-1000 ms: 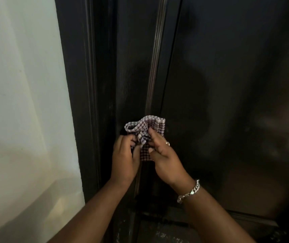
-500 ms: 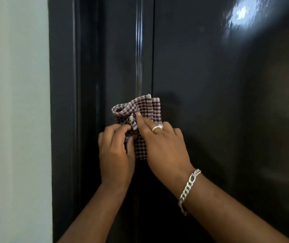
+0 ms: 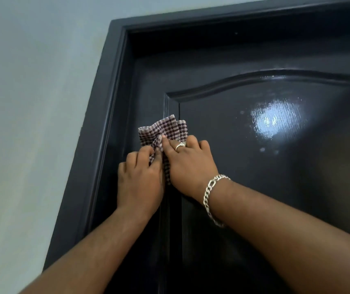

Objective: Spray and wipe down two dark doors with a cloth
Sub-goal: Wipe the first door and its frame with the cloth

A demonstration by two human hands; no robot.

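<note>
Both hands press a bunched checked cloth (image 3: 163, 132) against the dark door (image 3: 254, 166) near its upper left panel edge. The left hand (image 3: 141, 179) and right hand (image 3: 188, 164) curl around it. Best wiped with firm, even pressure along the moulding groove.

Hands hide the cloth's (image 3: 165, 132) lower part, perhaps bunched.

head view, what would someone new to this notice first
Most striking is the checked cloth, bunched against the dark door at the left edge of its raised panel, with the left hand and right hand both gripping it. Next comes the bright glare patch on the glossy panel to the right of the cloth. A silver chain bracelet on the right wrist also stands out.
</note>
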